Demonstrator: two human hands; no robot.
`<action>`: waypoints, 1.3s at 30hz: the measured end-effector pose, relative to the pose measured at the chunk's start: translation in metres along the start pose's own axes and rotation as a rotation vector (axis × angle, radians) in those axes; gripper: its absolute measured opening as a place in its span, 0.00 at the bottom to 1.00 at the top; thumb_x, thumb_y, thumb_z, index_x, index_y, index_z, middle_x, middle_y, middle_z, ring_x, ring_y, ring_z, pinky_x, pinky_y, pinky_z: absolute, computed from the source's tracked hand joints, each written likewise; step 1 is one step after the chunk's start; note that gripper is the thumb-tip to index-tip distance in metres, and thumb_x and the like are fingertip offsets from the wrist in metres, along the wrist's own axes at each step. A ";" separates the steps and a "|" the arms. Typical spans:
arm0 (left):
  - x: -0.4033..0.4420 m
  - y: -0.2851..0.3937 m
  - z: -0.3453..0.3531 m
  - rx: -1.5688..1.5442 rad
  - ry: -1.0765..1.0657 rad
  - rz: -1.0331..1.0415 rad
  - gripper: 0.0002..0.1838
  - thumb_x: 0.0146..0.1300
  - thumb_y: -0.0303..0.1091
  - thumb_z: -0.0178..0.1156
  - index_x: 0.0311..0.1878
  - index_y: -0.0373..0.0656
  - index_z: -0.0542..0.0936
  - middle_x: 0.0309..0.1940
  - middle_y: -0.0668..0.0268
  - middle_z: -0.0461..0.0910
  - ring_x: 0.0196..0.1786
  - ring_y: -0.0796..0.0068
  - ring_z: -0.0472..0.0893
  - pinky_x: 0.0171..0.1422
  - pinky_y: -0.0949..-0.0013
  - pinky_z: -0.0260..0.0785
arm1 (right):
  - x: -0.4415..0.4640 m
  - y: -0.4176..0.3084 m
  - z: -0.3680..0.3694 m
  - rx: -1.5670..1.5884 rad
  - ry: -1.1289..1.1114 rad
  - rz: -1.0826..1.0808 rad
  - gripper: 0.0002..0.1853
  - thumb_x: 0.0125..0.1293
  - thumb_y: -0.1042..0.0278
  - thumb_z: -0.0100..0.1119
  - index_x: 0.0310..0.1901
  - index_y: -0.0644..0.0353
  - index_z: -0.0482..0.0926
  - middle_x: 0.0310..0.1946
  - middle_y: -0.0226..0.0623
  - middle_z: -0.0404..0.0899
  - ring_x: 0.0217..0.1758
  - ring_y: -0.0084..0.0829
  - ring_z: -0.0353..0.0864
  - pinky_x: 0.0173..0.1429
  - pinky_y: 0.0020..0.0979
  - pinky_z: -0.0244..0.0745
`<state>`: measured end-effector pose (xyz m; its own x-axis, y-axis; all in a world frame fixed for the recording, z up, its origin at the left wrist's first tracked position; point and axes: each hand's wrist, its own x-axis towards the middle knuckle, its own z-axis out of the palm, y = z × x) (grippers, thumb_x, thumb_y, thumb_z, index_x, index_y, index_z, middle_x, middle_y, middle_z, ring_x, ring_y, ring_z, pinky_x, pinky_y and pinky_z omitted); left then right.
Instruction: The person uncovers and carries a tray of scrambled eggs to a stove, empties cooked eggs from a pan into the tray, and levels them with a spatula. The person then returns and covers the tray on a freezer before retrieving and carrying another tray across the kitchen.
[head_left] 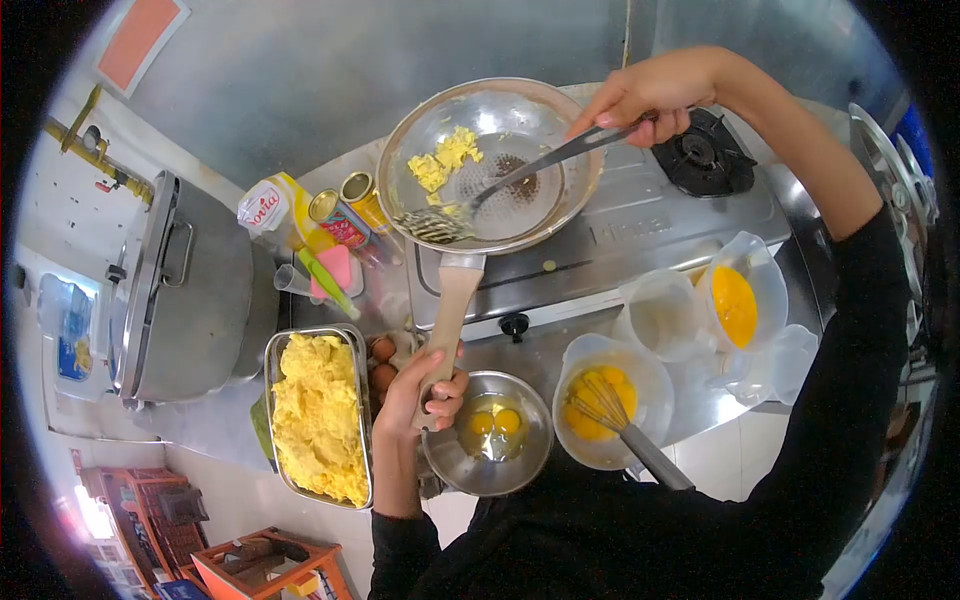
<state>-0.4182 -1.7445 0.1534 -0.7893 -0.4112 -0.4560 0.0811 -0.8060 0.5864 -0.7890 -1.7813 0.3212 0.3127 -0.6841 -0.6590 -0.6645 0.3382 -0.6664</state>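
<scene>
My left hand (pixel 410 395) is wrapped around the pale handle of a frying pan (pixel 520 205) above the stove. Between the fingers of my right hand (pixel 650 98) is the dark handle of a slotted spatula (pixel 437 225), its head resting inside the pan near the left rim. Some scrambled egg (pixel 445 158) lies in the pan's left half. Below the pan, a steel bowl (pixel 490 480) holds two raw yolks with whites. Beside it, a plastic jug (pixel 655 395) contains yolks and a whisk (pixel 602 403).
Scrambled egg fills a glass dish (pixel 367 440) at left. Whole eggs (pixel 382 377) sit behind my left wrist. A large lidded pot (pixel 195 310), opened cans (pixel 358 187) and a green-handled tool (pixel 328 283) stand farther left. A jug of beaten egg (pixel 745 245) and a burner (pixel 703 155) are at right.
</scene>
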 end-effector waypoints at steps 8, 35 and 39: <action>-0.001 0.005 -0.001 0.034 -0.014 -0.034 0.13 0.62 0.44 0.45 0.44 0.47 0.63 0.16 0.72 0.57 0.10 0.87 0.57 0.09 0.78 0.54 | 0.038 0.027 0.012 0.226 0.028 -0.102 0.20 0.65 0.64 0.40 0.59 0.45 0.63 0.17 0.23 0.58 0.13 0.10 0.47 0.11 0.13 0.40; -0.001 0.004 0.001 0.023 0.006 -0.016 0.14 0.61 0.44 0.48 0.43 0.46 0.65 0.16 0.72 0.58 0.10 0.87 0.57 0.09 0.79 0.54 | 0.063 -0.013 0.060 0.245 0.420 0.005 0.18 0.65 0.61 0.39 0.56 0.42 0.67 0.23 0.28 0.66 0.17 0.14 0.55 0.16 0.16 0.54; 0.000 0.000 -0.002 -0.031 0.006 0.004 0.14 0.61 0.43 0.47 0.43 0.44 0.65 0.16 0.73 0.59 0.10 0.87 0.57 0.09 0.79 0.54 | 0.033 -0.011 0.019 -0.450 0.607 -0.296 0.14 0.56 0.68 0.51 0.45 0.56 0.77 0.33 0.35 0.76 0.30 0.25 0.70 0.37 0.27 0.69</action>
<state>-0.4171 -1.7452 0.1523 -0.7851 -0.4171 -0.4579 0.1034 -0.8171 0.5671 -0.7581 -1.7956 0.3002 0.1813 -0.9795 -0.0873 -0.8616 -0.1154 -0.4942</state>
